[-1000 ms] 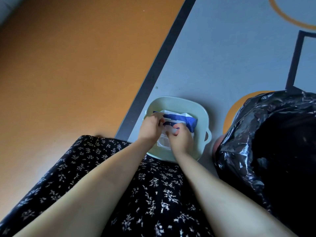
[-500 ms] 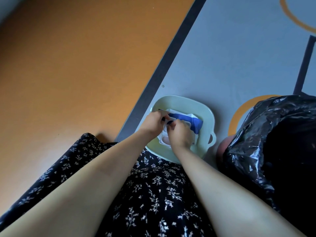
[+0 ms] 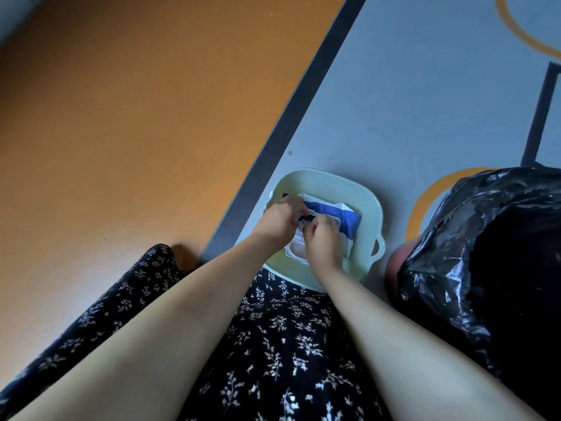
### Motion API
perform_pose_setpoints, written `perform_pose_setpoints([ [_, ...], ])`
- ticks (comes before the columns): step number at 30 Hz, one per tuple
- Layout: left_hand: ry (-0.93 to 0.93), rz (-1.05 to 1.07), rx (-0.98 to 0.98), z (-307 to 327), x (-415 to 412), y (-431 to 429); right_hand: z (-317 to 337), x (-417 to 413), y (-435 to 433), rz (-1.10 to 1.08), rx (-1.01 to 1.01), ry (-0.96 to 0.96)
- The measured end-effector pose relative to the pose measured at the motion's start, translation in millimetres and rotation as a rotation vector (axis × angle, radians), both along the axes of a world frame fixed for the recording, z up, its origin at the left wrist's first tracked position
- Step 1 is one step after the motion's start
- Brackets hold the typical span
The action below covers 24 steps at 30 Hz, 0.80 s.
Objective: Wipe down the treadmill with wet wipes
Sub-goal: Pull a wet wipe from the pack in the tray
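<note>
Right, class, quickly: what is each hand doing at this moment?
Left hand: grips the wet wipe pack in the basin.
Right hand: pinches at the wet wipe pack's opening; whether it has a wipe cannot be told.

Dim and soft overall, with a pale wash of light on the orange floor (image 3: 91,147) at lower left. Picks up streaks of glare on the creased black bin bag (image 3: 440,244), its inside lost in darkness. Casts a small soft shadow beside the dress (image 3: 273,344) hem. Bends straight lines toward the edges; looks slightly grainy and smeared throughout.
</note>
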State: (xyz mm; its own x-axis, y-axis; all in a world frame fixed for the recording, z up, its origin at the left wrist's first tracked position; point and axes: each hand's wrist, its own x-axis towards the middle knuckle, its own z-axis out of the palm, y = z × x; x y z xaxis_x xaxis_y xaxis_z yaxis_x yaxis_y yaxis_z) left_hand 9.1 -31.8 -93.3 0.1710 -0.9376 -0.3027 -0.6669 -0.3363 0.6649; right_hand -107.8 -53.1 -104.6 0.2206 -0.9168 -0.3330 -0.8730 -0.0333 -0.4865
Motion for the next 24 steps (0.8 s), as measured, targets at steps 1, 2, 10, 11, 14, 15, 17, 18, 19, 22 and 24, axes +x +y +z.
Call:
perform_pose_setpoints([
  [1,-0.004,0.003,-0.002,1,-1,1,-4,-2,0,0.007,0.009,-0.004],
  [2,-0.002,0.01,-0.008,2,-2,2,-6,-4,-1,0.014,0.018,-0.012],
  [10,0.057,0.068,0.077,6,1,0,-11,-2,-4,0.013,0.038,-0.028],
  [11,0.054,0.065,0.082,6,1,1,-9,-1,-4,0.017,0.007,0.005],
  [14,0.065,0.055,0.078,5,1,1,0,8,-7,0.039,-0.153,0.162],
  [15,0.072,0.053,0.083,6,1,1,-1,12,-8,0.079,-0.14,0.19],
  [17,0.082,0.053,0.106,10,-1,1,-7,16,-9,0.177,-0.037,0.208],
  [18,0.08,0.046,0.115,12,-2,1,-11,16,-10,0.174,-0.011,0.217],
  [19,0.071,0.027,0.128,14,-3,1,-12,13,-11,0.141,-0.015,0.194],
  [22,-0.005,-0.045,0.147,15,-2,1,-5,7,-6,-0.004,0.014,0.026],
  [24,-0.033,-0.049,0.131,13,-2,0,-4,3,-3,-0.082,0.059,-0.082],
])
